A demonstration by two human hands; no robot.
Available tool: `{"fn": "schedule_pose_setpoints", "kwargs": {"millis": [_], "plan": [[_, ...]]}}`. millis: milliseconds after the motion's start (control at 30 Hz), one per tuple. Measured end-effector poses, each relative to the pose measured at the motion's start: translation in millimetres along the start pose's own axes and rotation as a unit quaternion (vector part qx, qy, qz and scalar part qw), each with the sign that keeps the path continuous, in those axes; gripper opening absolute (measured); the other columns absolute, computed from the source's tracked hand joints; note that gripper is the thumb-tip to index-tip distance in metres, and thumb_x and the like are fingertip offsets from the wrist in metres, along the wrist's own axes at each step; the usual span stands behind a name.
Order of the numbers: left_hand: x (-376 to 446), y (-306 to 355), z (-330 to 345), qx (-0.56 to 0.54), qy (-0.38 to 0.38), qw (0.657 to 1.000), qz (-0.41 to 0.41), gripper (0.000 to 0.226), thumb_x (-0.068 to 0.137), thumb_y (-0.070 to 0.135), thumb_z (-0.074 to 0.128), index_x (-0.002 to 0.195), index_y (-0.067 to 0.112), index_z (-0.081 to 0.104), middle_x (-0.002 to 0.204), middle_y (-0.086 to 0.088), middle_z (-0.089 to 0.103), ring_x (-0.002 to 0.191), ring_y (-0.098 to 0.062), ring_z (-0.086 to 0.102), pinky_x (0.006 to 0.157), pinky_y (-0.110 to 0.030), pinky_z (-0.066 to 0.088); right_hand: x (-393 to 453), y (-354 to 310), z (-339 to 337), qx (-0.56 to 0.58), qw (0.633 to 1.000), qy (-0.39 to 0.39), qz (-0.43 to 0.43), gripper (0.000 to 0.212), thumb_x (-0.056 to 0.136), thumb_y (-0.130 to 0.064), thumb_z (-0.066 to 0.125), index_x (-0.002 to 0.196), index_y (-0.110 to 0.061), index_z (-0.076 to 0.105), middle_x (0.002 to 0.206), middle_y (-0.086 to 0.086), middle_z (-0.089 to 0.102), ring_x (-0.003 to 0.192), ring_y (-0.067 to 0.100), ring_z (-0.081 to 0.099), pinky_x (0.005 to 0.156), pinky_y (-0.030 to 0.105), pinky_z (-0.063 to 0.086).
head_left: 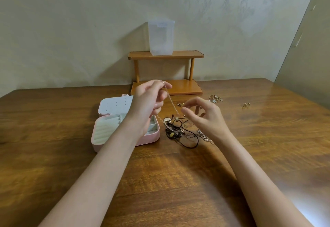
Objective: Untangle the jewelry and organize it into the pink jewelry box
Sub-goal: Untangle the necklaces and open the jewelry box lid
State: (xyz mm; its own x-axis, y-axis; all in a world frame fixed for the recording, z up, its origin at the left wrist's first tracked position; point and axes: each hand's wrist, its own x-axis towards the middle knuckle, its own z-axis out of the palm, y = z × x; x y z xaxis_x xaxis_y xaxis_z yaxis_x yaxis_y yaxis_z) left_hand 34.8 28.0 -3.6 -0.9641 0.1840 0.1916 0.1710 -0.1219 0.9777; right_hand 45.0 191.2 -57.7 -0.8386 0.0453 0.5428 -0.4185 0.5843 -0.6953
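The pink jewelry box point(151, 140) lies open on the wooden table, its white lid flat behind it. My left hand point(149, 100) is raised over the box and pinches a thin gold chain point(171, 101) at its top. The chain runs down to the tangle of black cords and jewelry point(175, 128) just right of the box. My right hand point(201, 115) hovers above the tangle, its thumb and forefinger curved close to the chain's lower part; whether they pinch it I cannot tell. A loose gold chain point(205, 136) lies under my right wrist.
A small wooden two-tier shelf point(166, 55) stands against the wall with a translucent plastic container point(161, 38) on top. Small gold pieces lie at the right: a cluster point(215, 99), one piece point(180, 104) near my fingers and another point(246, 104) farther right.
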Motion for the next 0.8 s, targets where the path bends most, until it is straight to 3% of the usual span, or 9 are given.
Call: {"fn": "schedule_pose_setpoints", "kwargs": {"millis": [100,200,267,367,500,633,733,800], "plan": [[-1.2,4.1,5.5,0.096,-0.061,0.993,0.007,0.022,0.096,0.013,0.045,0.084,0.011,0.064,0.053,0.006,0.048,0.039,-0.003,0.03,0.037,-0.014,0.022,-2.3,-12.9,0.5,0.124,0.985,-0.117,0.041,0.025,0.078,-0.041,0.07,0.098,-0.028,0.063,0.087,-0.025,0.064,0.084,0.006,0.057,0.073,0.022,0.049],[-2.3,9.2,8.6,0.151,-0.086,0.985,0.02,0.02,0.095,0.012,0.048,0.086,0.01,0.066,0.052,0.005,0.049,0.037,-0.003,0.036,0.036,-0.014,0.028,-4.5,-24.5,1.5,0.258,0.944,-0.193,0.07,0.02,0.086,-0.027,0.064,0.103,-0.016,0.063,0.085,-0.008,0.07,0.086,0.005,0.064,0.078,0.016,0.049],[-1.5,17.1,5.3,0.161,-0.071,0.984,0.037,0.019,0.095,0.014,0.05,0.086,0.011,0.066,0.049,0.009,0.047,0.038,-0.001,0.035,0.037,-0.013,0.026,-4.7,-27.5,2.4,0.256,0.951,-0.16,0.073,0.006,0.088,-0.015,0.062,0.09,-0.009,0.064,0.068,0.001,0.065,0.067,0.01,0.06,0.07,0.019,0.048],[2.2,31.9,-5.5,0.151,-0.037,0.987,0.051,0.014,0.092,0.018,0.056,0.084,0.012,0.067,0.047,0.012,0.043,0.04,-0.002,0.03,0.038,-0.013,0.023,-2.6,-20.9,1.5,0.242,0.956,-0.119,0.116,0.009,0.09,-0.011,0.06,0.082,-0.008,0.064,0.056,0.0,0.055,0.053,0.01,0.049,0.06,0.022,0.043],[0.5,39.1,-12.2,0.184,0.013,0.981,0.055,0.015,0.089,0.024,0.062,0.084,0.012,0.069,0.051,0.008,0.041,0.044,-0.003,0.033,0.04,-0.012,0.026,-3.1,-18.6,1.7,0.312,0.928,-0.115,0.169,0.013,0.092,-0.013,0.057,0.085,-0.006,0.065,0.063,0.0,0.058,0.059,0.011,0.054,0.056,0.019,0.046],[-3.1,36.3,-16.6,0.251,0.075,0.964,0.05,0.03,0.09,0.037,0.059,0.07,0.016,0.067,0.052,0.008,0.046,0.053,-0.004,0.041,0.052,-0.019,0.031,-3.4,-17.8,1.7,0.376,0.901,-0.088,0.196,0.023,0.093,-0.021,0.055,0.088,-0.003,0.066,0.078,0.003,0.062,0.066,0.013,0.061,0.052,0.02,0.049],[-3.5,31.4,-25.8,0.313,0.097,0.943,0.057,0.035,0.091,0.038,0.056,0.066,0.015,0.066,0.064,0.003,0.057,0.064,-0.006,0.048,0.058,-0.02,0.032,-3.6,-13.3,1.9,0.32,0.925,-0.043,0.2,0.017,0.091,-0.016,0.06,0.083,-0.004,0.069,0.075,0.01,0.062,0.063,0.013,0.059,0.053,0.022,0.051],[-2.8,26.6,-31.1,0.404,0.12,0.903,0.082,0.037,0.091,0.04,0.056,0.066,0.014,0.068,0.057,0.001,0.056,0.055,-0.009,0.045,0.053,-0.021,0.028,-3.5,-11.0,3.3,0.284,0.94,-0.015,0.191,0.016,0.09,-0.013,0.061,0.08,-0.006,0.07,0.077,0.012,0.063,0.061,0.01,0.057,0.053,0.023,0.051]]}}
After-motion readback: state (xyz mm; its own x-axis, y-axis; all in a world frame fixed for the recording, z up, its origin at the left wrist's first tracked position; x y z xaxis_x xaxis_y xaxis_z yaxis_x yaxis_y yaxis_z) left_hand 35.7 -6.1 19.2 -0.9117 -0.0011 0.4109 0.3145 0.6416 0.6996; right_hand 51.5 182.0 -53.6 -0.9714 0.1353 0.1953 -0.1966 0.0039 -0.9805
